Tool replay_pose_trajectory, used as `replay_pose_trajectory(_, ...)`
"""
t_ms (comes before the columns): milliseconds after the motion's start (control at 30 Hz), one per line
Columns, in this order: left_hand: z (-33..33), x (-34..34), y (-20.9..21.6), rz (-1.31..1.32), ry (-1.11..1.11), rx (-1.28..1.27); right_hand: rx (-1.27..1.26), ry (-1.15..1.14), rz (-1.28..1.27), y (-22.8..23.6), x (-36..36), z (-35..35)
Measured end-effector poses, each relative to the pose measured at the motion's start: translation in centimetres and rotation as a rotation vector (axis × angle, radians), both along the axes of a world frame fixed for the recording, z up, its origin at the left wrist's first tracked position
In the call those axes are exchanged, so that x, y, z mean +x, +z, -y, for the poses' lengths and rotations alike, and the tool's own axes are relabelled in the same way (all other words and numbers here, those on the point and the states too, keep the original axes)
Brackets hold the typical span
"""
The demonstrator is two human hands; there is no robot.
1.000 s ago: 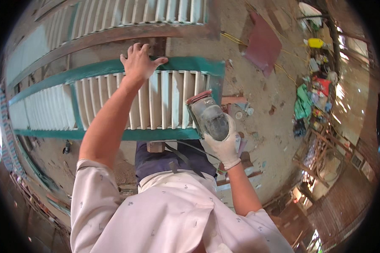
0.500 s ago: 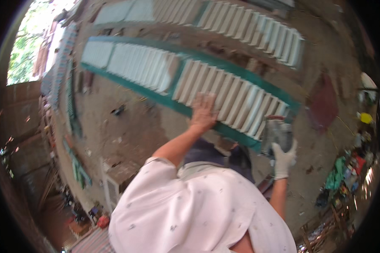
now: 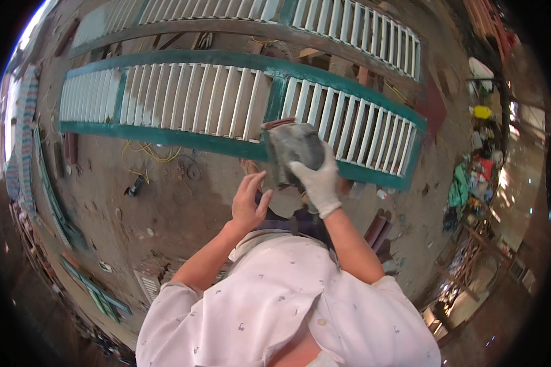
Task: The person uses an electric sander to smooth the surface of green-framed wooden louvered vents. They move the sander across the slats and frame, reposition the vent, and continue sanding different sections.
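In my gloved right hand (image 3: 318, 182) is a grey handheld power sander (image 3: 297, 147), with a reddish edge at its far side. It sits at the near rail of a long louvered shutter (image 3: 196, 142), by the crosspiece between two slatted sections. The shutter has a green frame and whitish slats. My bare left hand (image 3: 248, 200) hovers just left of the sander, fingers apart, holding nothing. Whether the sander's underside touches the frame is hidden.
A second louvered shutter (image 3: 239, 27) lies beyond the first. Yellow cord (image 3: 147, 148) and a small dark tool (image 3: 134, 185) lie on the ground at left. Green frame pieces (image 3: 92, 287) rest farther left. Clutter with a green cloth (image 3: 458, 183) lines the right side.
My right hand has brought the sander leftward from the shutter's right end to its middle crosspiece. My left hand has lifted off the slats and drawn back toward me.
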State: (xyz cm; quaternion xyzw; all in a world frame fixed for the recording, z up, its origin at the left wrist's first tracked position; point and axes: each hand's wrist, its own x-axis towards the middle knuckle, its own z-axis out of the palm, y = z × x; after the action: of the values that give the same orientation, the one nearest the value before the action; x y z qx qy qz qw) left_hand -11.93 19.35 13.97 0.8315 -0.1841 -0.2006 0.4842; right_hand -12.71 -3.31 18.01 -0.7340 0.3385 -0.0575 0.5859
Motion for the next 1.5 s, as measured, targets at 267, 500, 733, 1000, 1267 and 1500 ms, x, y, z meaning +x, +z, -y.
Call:
replay_pose_trajectory(267, -1.5, 5.4, 2.4, -0.056, -0.053, -0.045, 0.086, -0.207, -0.141, -2.1, 2.4, -10.8)
replay_pose_trajectory(500, 2.8, 13.4, 3.7, -0.028, 0.009, 0.105, 0.723, -0.505, 0.118, -7.5, 9.9, -10.1)
replay_pose_trajectory(733, 11.8, 26.2, 1.8, 0.084, -0.135, 0.228, 0.378, -0.430, 0.144, -14.5, 20.7, -3.1)
replay_pose_trajectory(1000, 9.2, 18.8, 1.9, -0.011, -0.109, 0.274, -0.148, -0.107, -0.149, -5.3, 10.3, -10.2)
replay_pose_trajectory(1267, 17.1, 29.6, 0.5, 0.006, -0.120, 0.205, -0.220, -0.172, -0.180, -7.6, 20.9, -3.7)
replay_pose_trajectory(1500, 20.2, 33.9, -0.6, 0.108, -0.141, 0.202, -0.231, -0.229, -0.114, -7.1, 25.2, -0.9)
